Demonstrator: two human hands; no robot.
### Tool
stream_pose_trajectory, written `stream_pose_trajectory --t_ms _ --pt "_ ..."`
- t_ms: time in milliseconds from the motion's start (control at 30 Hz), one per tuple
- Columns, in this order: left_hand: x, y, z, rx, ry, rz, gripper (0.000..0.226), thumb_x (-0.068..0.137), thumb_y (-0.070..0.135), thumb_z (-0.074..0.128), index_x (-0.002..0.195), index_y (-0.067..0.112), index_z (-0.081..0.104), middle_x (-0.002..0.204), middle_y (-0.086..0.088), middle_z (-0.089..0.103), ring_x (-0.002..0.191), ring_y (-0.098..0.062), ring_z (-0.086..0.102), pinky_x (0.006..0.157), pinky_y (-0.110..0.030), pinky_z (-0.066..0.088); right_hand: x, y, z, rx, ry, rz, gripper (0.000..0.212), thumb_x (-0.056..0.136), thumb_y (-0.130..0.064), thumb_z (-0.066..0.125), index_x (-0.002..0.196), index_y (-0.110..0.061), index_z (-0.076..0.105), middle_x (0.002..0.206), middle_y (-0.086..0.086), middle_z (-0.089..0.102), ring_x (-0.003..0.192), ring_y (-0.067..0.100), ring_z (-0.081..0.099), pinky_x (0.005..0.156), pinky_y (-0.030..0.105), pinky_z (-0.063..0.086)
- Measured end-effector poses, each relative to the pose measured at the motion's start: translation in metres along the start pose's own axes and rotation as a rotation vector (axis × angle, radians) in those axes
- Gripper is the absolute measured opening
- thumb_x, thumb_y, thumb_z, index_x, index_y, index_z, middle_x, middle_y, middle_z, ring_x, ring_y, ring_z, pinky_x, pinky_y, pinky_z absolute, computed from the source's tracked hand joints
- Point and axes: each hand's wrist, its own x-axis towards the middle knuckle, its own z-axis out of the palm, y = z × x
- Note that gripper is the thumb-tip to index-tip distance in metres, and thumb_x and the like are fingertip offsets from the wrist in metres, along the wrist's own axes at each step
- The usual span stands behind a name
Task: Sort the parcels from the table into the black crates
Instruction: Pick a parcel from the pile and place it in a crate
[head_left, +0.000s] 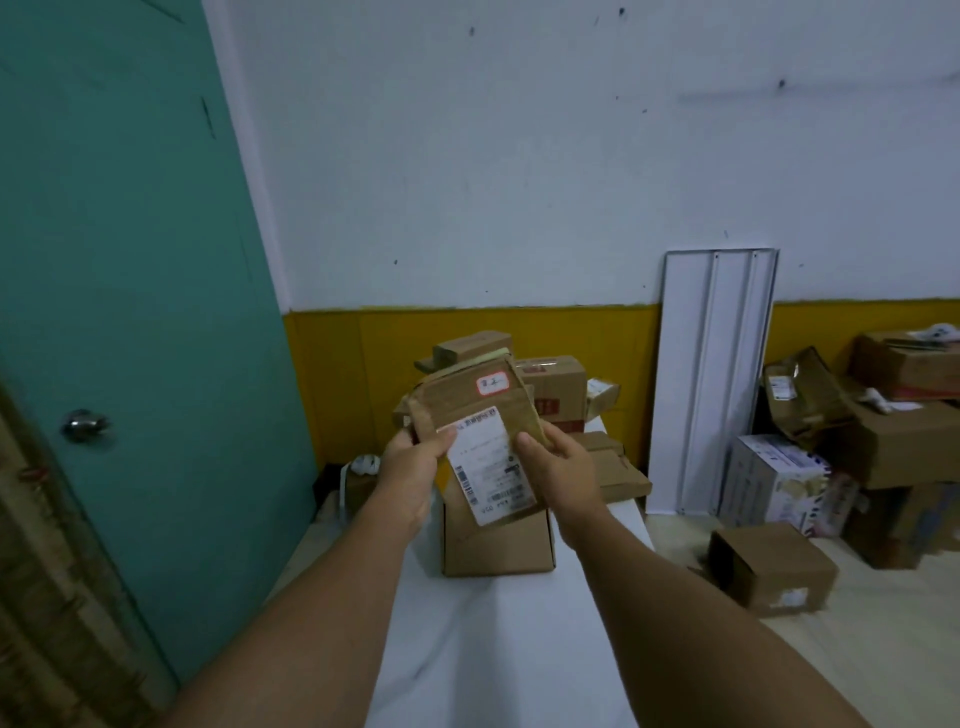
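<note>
I hold a flat brown cardboard parcel (480, 410) up over the white table (498, 649), tilted toward me. A white shipping label and a small red-edged sticker show on its face. My left hand (410, 475) grips its left edge with the thumb on the label. My right hand (558, 467) grips its right edge. Under the held parcel a brown box (498, 545) lies on the table. A heap of more brown parcels (556, 389) sits at the table's far end. No black crate is in view.
A teal door (130, 286) stands at the left, close to the table. A white panel (717, 379) leans on the wall at the right. Beyond it, cardboard boxes (883, 441) are stacked on the floor, with one brown box (774, 569) lying nearer the table.
</note>
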Motion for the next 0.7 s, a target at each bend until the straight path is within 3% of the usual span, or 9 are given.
stream_pose_trajectory --t_ms 67,167,233,300,400,567,633,700 --pt "0.002 -0.001 0.0 0.048 -0.061 0.018 0.031 0.093 0.009 0.064 0.122 0.019 0.058 0.104 -0.007 0.074 0.091 -0.024 0.071 0.07 -0.039 0.059 0.002 -0.001 0.007 0.053 0.022 0.025 0.015 0.098 -0.02 0.058 0.107 -0.019 0.07 0.099 0.007 0.076 0.095 0.027 0.072 0.084 0.044 0.06" --pt "0.005 0.001 0.001 0.076 -0.136 0.023 0.033 0.096 0.022 0.062 0.127 0.028 0.056 0.107 -0.005 0.075 0.098 -0.027 0.071 0.085 -0.05 0.057 0.008 -0.002 0.014 0.105 0.083 0.029 0.018 0.097 -0.025 0.061 0.11 -0.019 0.072 0.103 0.01 0.076 0.095 0.025 0.073 0.082 0.041 0.06" --pt "0.009 0.001 -0.001 0.099 -0.167 0.037 0.029 0.099 0.029 0.056 0.128 0.031 0.056 0.109 -0.003 0.074 0.098 -0.023 0.07 0.082 -0.043 0.057 0.015 0.004 0.015 0.036 0.173 0.003 0.032 0.086 -0.049 0.069 0.106 -0.025 0.075 0.113 0.013 0.071 0.101 0.027 0.07 0.087 0.047 0.058" --pt "0.011 0.001 -0.004 0.106 -0.194 0.044 0.027 0.102 0.032 0.049 0.128 0.034 0.054 0.106 0.002 0.074 0.091 -0.015 0.071 0.066 -0.031 0.056 0.024 0.014 0.013 -0.059 0.248 0.005 0.053 0.071 -0.073 0.068 0.102 -0.03 0.072 0.119 0.009 0.063 0.104 0.025 0.066 0.089 0.051 0.057" --pt "0.014 -0.003 -0.007 0.109 -0.238 0.027 0.028 0.102 0.036 0.045 0.127 0.036 0.056 0.103 0.005 0.075 0.082 -0.009 0.073 0.057 -0.024 0.055 0.023 0.004 0.014 -0.011 0.243 0.03 0.042 0.084 -0.055 0.067 0.103 -0.019 0.059 0.109 0.011 0.066 0.098 0.028 0.067 0.088 0.052 0.056" --pt "0.021 -0.012 -0.014 0.111 -0.288 -0.013 0.043 0.092 0.045 0.054 0.133 0.03 0.058 0.11 -0.002 0.075 0.099 -0.023 0.072 0.08 -0.039 0.056 0.026 0.012 0.013 0.16 0.189 0.085 0.05 0.093 -0.04 0.063 0.132 -0.017 0.041 0.113 0.01 0.068 0.1 0.026 0.07 0.086 0.045 0.058" --pt "0.024 -0.018 -0.018 0.143 -0.284 -0.021 0.041 0.094 0.048 0.052 0.131 0.033 0.059 0.11 0.0 0.075 0.103 -0.025 0.07 0.088 -0.044 0.054 0.027 0.017 0.014 0.19 0.148 0.099 0.051 0.095 -0.038 0.061 0.14 -0.019 0.044 0.117 0.01 0.07 0.103 0.027 0.071 0.091 0.049 0.056" --pt "0.026 -0.025 -0.021 0.143 -0.267 -0.046 0.038 0.097 0.049 0.049 0.131 0.033 0.059 0.11 0.001 0.075 0.106 -0.027 0.068 0.097 -0.049 0.05 0.027 0.019 0.012 0.211 0.121 0.095 0.038 0.097 -0.035 0.058 0.132 -0.02 0.055 0.114 0.01 0.073 0.103 0.03 0.071 0.092 0.054 0.055"
